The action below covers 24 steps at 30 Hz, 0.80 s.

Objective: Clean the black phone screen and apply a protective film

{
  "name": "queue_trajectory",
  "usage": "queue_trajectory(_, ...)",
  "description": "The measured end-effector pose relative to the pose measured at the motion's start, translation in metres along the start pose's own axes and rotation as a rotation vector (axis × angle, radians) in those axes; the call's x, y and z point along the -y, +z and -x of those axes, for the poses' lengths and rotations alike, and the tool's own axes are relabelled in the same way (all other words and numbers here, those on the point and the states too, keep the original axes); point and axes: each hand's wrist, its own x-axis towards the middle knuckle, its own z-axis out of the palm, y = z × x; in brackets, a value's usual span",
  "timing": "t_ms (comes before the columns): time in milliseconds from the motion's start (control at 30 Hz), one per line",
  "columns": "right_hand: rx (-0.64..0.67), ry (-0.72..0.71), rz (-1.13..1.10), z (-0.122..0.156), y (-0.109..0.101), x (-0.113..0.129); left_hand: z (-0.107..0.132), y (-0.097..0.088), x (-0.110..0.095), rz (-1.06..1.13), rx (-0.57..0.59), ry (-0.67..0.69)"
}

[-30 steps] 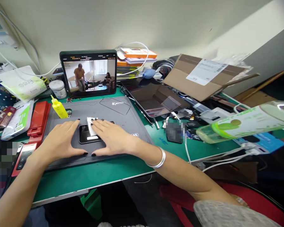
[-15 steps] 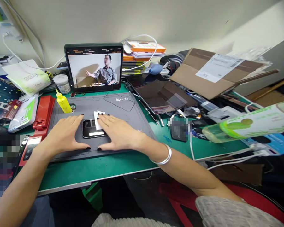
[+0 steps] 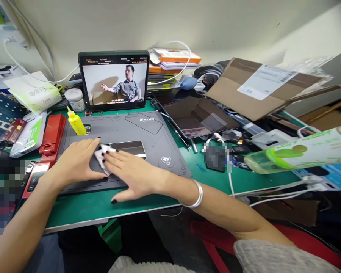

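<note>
The person's left hand (image 3: 76, 161) lay flat on the gray repair mat (image 3: 116, 127), its fingers (image 3: 88, 146) spread and pointing away from the body, with the thumb angled inward. The right hand (image 3: 133, 176) rested on the same mat, its black-nailed fingers (image 3: 113, 156) stretched diagonally toward the left hand, and its thumb splayed out just past the mat's near edge. The left forearm (image 3: 22, 231) came in from the near side, while the right forearm (image 3: 230, 216) reached across from the right, a silver bangle (image 3: 195, 194) circling its wrist.
</note>
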Motion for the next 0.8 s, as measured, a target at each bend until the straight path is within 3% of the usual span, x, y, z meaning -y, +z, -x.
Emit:
queue_trajectory(100, 0.006, -0.025, 0.001, -0.001, 0.0, 0.004, -0.001, 0.0, 0.001, 0.001, -0.001, 0.007)
queue_trajectory(267, 0.045, 0.299, 0.042, 0.003, -0.004, -0.008, -0.001, -0.001, 0.001, 0.034, 0.002, -0.006)
queue_trajectory(333, 0.048, 0.256, 0.048, 0.005, -0.003, -0.002, -0.001, 0.0, 0.001, 0.039, 0.001, -0.012)
queue_trajectory(467, 0.025, 0.02, 0.024, 0.005, -0.001, 0.014, 0.001, 0.002, 0.003, 0.023, -0.012, -0.006)
queue_trajectory(533, 0.019, 0.073, 0.035, 0.004, -0.002, 0.011, 0.001, 0.003, 0.004, 0.025, -0.025, 0.002)
queue_trajectory(667, 0.041, 0.329, 0.094, 0.005, -0.004, 0.003, 0.0, 0.004, 0.006, 0.049, -0.038, -0.001)
queue_trajectory(733, 0.032, 0.275, 0.112, 0.005, -0.004, 0.006, -0.001, 0.004, 0.007, 0.062, -0.045, -0.002)
queue_trajectory(800, 0.002, 0.107, 0.113, 0.005, -0.002, 0.012, -0.001, 0.004, 0.007, 0.068, -0.05, 0.002)
